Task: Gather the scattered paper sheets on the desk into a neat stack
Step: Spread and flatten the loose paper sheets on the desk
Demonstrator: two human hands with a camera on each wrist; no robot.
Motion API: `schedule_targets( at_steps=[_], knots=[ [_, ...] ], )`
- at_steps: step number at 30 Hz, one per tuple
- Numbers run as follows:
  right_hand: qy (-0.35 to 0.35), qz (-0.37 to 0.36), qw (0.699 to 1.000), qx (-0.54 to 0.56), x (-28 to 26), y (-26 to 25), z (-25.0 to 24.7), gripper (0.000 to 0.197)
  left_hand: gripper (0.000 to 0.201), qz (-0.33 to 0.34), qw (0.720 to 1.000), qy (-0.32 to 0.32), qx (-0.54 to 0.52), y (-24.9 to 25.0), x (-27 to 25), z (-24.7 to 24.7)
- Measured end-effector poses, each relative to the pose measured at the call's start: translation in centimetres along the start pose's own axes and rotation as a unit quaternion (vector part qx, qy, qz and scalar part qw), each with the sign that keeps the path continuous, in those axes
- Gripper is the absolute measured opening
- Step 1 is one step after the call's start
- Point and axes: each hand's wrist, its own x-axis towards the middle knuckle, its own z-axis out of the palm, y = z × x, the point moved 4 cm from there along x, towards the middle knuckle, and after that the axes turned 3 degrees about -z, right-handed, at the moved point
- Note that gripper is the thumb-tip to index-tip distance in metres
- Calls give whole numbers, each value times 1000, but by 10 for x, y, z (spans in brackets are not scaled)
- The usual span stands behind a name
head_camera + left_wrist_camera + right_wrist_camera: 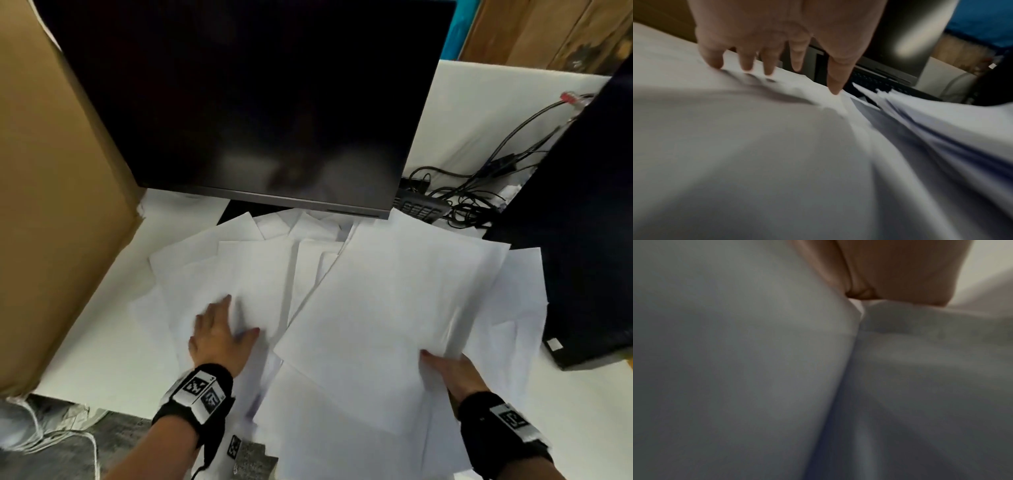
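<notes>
Paper sheets (387, 301) fanned — left hand (219, 337) flat, right hand (452, 371) pinching

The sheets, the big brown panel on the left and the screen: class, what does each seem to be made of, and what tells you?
Sheets: thin white paper, matt; they bend and ripple under the left hand.
Brown panel: probably cardboard, dull tan, with a frayed edge.
Screen: glossy dark glass or plastic; it shows faint reflections.

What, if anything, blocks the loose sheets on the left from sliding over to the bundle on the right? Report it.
Nothing visible blocks them. The left hand presses flat on the left sheets; the right hand grips the bundle. Only overlapping paper lies between.
</notes>
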Motion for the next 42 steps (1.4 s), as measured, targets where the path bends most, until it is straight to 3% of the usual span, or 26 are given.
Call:
schedule_targets(
  at_steps=[2, 5, 7, 9, 11, 15, 19, 24, 28, 33, 36, 38, 40, 42],
  knots=[
    [4, 4, 1000, 0, 1, 2, 0, 6, 84, -64, 996, 51, -42, -10, 7, -13],
    [2, 8, 1000, 1, 2, 4, 0, 1, 85, -117, 993, 0, 1, -21, 18, -16],
    [-2, 8, 1000, -4, 3, 5, 2, 1, 81, -80, 993, -47, 67, -16, 16, -10],
    [-4, 9, 1000, -12, 4, 5, 2, 2, 78, -46, 996, -40, 69, -8, 11, -7],
    [-2, 12, 1000, -19, 5, 5, 0, 3, 78, -33, 999, -5, 10, -2, 10, -9],
    [6, 9, 1000, -10, 6, 9, -3, 2, 73, -32, 993, -7, -115, -3, 22, -18],
    [11, 11, 1000, -8, 10, 13, -5, 7, 73, -16, 999, -13, 43, -2, 38, -30],
    [29, 9, 999, -18, 15, 19, -10, 13, 74, 86, 992, -30, 89, 23, 73, -34],
    [32, 8, 999, -11, 13, 21, -12, 9, 77, 91, 988, -60, 111, 38, 95, -31],
    [23, -3, 1000, 6, 9, 16, -11, 7, 66, 127, 971, -28, 200, 42, 93, -31],
    [20, -3, 1000, 16, 9, 16, -11, 6, 69, 89, 994, -37, 48, 28, 85, -30],
    [21, -5, 1000, 12, 10, 16, -12, 8, 74, 50, 996, -72, 5, 20, 85, -31],
    [23, -6, 1000, 5, 11, 17, -12, 10, 66, 33, 990, -127, 54, 14, 84, -29],
    [27, -5, 1000, 1, 11, 17, -11, 8, 49, 74, 977, -130, 154, 18, 82, -30]
  ],
)
